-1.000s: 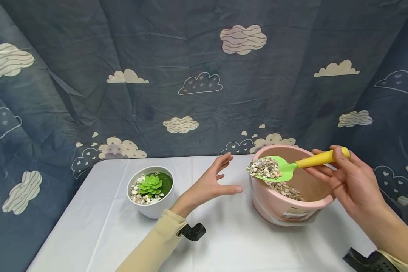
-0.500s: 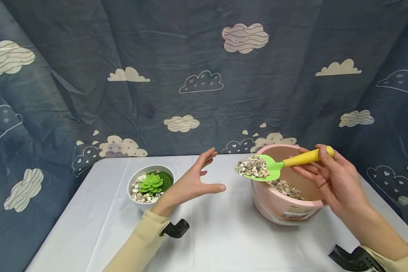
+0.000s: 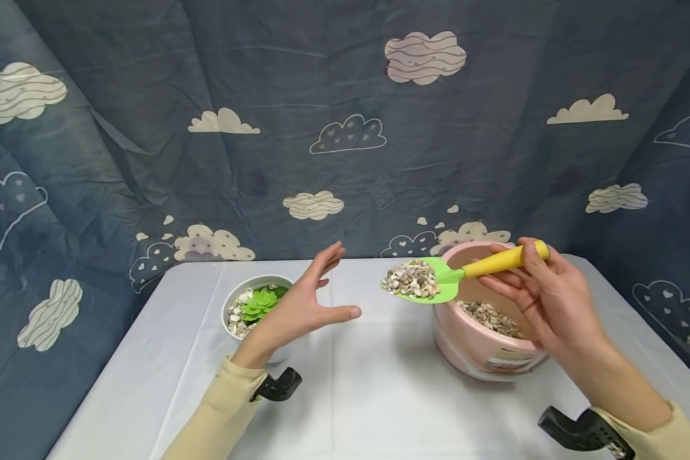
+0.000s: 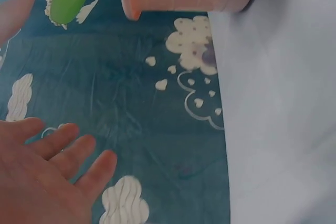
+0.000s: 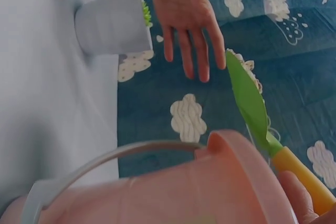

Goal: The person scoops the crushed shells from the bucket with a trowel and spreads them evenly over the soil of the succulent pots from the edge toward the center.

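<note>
My right hand (image 3: 558, 300) grips the yellow handle of a small garden trowel (image 3: 450, 278). On its green blade lies a heap of small mixed pebbles (image 3: 411, 279). The trowel is held level, its blade just left of the pink bucket's rim (image 3: 483, 333). More pebbles (image 3: 491, 318) lie inside the bucket. My left hand (image 3: 290, 310) hovers with thumb and fingers spread and nothing in it. Behind that hand, partly covered by it, stands a white pot (image 3: 230, 297) with a green succulent (image 3: 259, 305) and pale stones. The right wrist view shows the trowel blade (image 5: 247, 93) from below.
A white cloth covers the table (image 3: 374, 396). A dark blue curtain (image 3: 345, 172) with cloud prints hangs right behind it. The bucket's pale carrying handle (image 5: 121, 153) hangs down along its side.
My right hand has carried the loaded trowel leftward, from over the bucket to past its left rim. My left hand has also moved left and now overlaps the white pot in the head view.
</note>
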Demonstrator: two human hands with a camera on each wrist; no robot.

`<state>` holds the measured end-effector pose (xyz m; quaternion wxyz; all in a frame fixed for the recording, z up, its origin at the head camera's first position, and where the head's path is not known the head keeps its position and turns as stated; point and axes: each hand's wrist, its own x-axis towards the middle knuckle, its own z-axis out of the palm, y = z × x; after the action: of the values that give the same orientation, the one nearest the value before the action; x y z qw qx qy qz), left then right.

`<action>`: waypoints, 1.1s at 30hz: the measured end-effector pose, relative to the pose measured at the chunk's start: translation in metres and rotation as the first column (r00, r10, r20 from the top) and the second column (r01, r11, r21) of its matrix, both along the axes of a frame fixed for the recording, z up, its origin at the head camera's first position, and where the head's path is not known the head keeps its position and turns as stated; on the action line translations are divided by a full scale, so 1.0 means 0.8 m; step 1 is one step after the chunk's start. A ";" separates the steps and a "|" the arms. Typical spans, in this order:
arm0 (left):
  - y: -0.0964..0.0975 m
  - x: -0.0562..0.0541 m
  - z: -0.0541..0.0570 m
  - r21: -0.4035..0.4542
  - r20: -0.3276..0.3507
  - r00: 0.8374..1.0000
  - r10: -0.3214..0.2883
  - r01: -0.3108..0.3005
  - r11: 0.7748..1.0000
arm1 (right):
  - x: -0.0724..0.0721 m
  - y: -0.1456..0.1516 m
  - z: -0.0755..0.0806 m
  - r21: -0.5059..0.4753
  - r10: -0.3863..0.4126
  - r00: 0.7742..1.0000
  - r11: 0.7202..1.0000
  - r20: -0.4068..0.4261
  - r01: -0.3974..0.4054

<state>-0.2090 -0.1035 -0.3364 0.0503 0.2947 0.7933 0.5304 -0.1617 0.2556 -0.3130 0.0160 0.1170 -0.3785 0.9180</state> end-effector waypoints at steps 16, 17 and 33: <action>-0.060 0.018 0.006 -0.109 -0.015 0.975 0.224 -0.224 0.969 | -0.006 -0.031 0.008 0.006 -0.009 1.000 1.000 -0.020 0.009; -0.064 0.020 0.006 -0.123 -0.021 0.969 0.244 -0.245 0.962 | -0.007 -0.032 0.008 0.002 -0.005 1.000 1.000 -0.016 0.005; -0.141 0.041 -0.014 -0.159 -0.030 0.907 0.419 -0.419 0.894 | -0.013 -0.066 0.007 0.072 0.004 1.000 0.997 -0.003 -0.003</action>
<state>-0.1760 -0.2165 -0.3477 -0.0391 0.1105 0.8783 0.4635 -0.1721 0.2028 -0.3071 0.0109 0.1197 -0.4112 0.9036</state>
